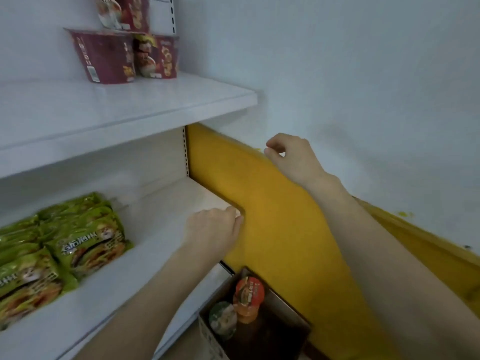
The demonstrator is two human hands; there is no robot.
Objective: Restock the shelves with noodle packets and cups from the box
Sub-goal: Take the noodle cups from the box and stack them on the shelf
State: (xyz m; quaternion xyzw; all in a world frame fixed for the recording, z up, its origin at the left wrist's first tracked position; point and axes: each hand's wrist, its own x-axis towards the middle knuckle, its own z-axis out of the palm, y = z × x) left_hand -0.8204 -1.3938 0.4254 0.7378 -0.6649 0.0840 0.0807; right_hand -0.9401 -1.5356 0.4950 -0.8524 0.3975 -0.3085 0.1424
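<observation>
Wall (pixel 363 74): plain white, behind & to R of shelving; yellow panel (pixel 272 216) runs along its base, slanting down to R.
Upper shelf (pixel 155 105): white; red noodle cups (pixel 124 55) at back L, two side by side w/ a third on top, cut off by frame edge.
Lower shelf (pixel 161 203): white; green noodle packets (pixel 59 242) piled at L end, overlapping, print blurred.
Box (pixel 210 341): cardboard, open top, btm centre, below lower shelf's front edge, beside yellow panel.
Box contents: orange-lid cup (pixel 248 294) + green-lid cup (pixel 223 318), touching, at L side; rest dark.
L hand (pixel 213 229): over lower shelf's R end, back of hand up, fingers curled under, tips at yellow panel; nothing seen in grip.
R hand (pixel 293 157): higher, at panel's top edge, fingers curled in, thumb near forefinger; nothing visible held.
Hands vs stock: both well apart from packets & boxed cups.
</observation>
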